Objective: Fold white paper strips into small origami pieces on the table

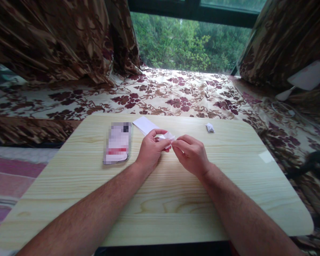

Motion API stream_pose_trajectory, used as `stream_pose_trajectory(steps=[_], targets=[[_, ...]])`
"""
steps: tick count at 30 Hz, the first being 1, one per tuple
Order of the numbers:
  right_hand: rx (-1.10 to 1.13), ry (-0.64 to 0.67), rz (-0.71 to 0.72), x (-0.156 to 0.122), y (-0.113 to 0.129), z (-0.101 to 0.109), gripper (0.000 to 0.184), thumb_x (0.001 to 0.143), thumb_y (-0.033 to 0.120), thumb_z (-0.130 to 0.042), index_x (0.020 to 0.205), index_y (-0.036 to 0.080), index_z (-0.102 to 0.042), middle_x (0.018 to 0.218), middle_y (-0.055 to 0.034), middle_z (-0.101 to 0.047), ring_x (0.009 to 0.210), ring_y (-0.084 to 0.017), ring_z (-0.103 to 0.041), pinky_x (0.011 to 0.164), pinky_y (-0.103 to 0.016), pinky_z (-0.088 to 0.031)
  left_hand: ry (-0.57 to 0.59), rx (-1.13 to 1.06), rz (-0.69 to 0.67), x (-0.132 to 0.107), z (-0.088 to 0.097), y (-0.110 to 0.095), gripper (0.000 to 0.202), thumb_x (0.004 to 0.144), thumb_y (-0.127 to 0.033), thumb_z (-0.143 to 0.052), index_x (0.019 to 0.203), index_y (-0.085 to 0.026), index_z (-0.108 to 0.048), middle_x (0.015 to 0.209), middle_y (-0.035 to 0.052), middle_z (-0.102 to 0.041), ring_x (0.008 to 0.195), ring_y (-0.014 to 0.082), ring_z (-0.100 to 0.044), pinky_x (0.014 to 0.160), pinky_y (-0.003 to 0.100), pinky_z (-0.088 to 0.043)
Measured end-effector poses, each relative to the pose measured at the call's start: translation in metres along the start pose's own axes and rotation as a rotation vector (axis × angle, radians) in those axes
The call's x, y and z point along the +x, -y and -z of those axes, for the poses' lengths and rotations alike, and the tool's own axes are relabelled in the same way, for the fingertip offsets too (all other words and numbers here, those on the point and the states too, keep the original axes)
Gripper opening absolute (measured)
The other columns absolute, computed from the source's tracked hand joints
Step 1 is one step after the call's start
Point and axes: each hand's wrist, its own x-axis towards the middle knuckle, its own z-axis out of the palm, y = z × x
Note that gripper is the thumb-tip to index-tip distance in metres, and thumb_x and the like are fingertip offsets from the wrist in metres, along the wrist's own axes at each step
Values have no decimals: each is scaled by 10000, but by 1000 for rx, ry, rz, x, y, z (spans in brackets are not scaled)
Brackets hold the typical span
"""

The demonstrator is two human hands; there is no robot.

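Note:
My left hand (150, 149) and my right hand (190, 153) meet over the middle of a pale wooden table (160, 199). Both pinch a small folded piece of white paper (167, 138) between thumb and fingers, the left from the left side, the right from the right. Most of the paper is hidden by the fingers. A flat white paper strip (146, 125) lies just behind my left hand. A phone (117, 143) lies face down to the left of that hand.
A small folded white paper piece (209, 127) sits on the table at the back right. Beyond the table is a floral-covered ledge (176, 94) under a window, with brown patterned curtains (56, 39) on both sides. A white cable (282, 106) lies at right.

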Motion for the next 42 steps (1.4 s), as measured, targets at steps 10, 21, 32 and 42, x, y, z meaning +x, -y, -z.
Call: stream_pose_trajectory(steps=[10,21,32,42], targets=[[510,-107,-628,6,0,-8,187,844,311,-603,713,177,-601,560,12,-593,480,-107,-527,462,-221,-408,-41,26,-34,1,0,0,427,634,-207,-772,1011,-154,-581,605,-11,-652,523,119,-588,532,224,-479],[817,73,-864,11,1,-7,211,742,337,-684,658,160,-605,521,16,-609,430,-86,-532,401,-179,-402,-14,166,-92,-3,-1,0,452,659,-247,-758,1075,-164,-604,635,-8,-655,562,123,-597,572,225,-470],[802,82,-822,7,-5,-11,178,751,313,-672,677,169,-598,522,19,-606,417,-85,-506,421,-195,-404,-23,221,-91,-5,-2,-3,457,666,-233,-733,1097,-162,-596,622,-13,-652,559,134,-607,592,236,-459],[772,101,-782,6,-5,-12,214,766,358,-679,690,170,-612,538,13,-605,434,-93,-508,421,-204,-385,13,225,-75,-6,-2,-8,490,651,-201,-736,1113,-173,-577,720,-8,-674,581,118,-609,584,224,-442]])
